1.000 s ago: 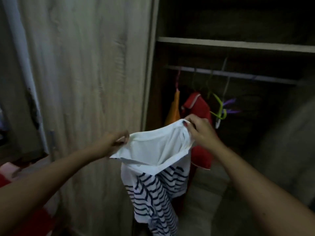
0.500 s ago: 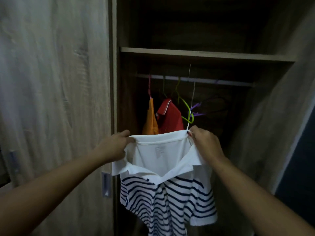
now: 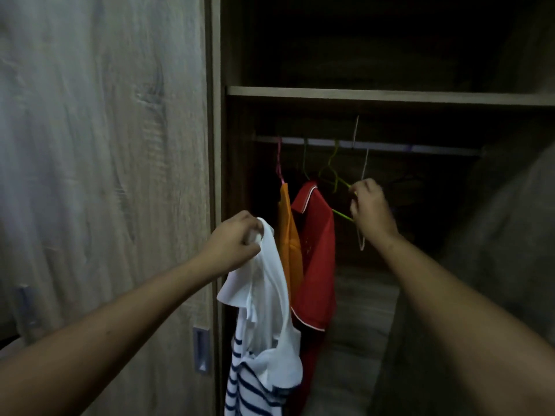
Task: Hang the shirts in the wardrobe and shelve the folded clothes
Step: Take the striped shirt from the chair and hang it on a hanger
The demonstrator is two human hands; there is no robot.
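Dim open wardrobe (image 3: 216, 145): striped shirt (image 3: 264, 325) off-hanger, held at the opening.
Left hand (image 3: 234, 244) grips the shirt's white top end; the shirt dangles at the bay's left edge, just beside an orange garment (image 3: 288, 235) and a red shirt (image 3: 315, 250) hung on the rail (image 3: 420, 147). Right hand (image 3: 371, 205) is curled round a green hanger (image 3: 342, 214) and a pale wire hanger (image 3: 361, 240), right of the red shirt. Shelf (image 3: 390, 96) above, closed door (image 3: 105, 175) left.

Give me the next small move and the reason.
Probably lift the green hanger off the rail with the right hand: it grips that empty hanger, while the left hand holds the striped polo shirt by its collar, not yet hung.
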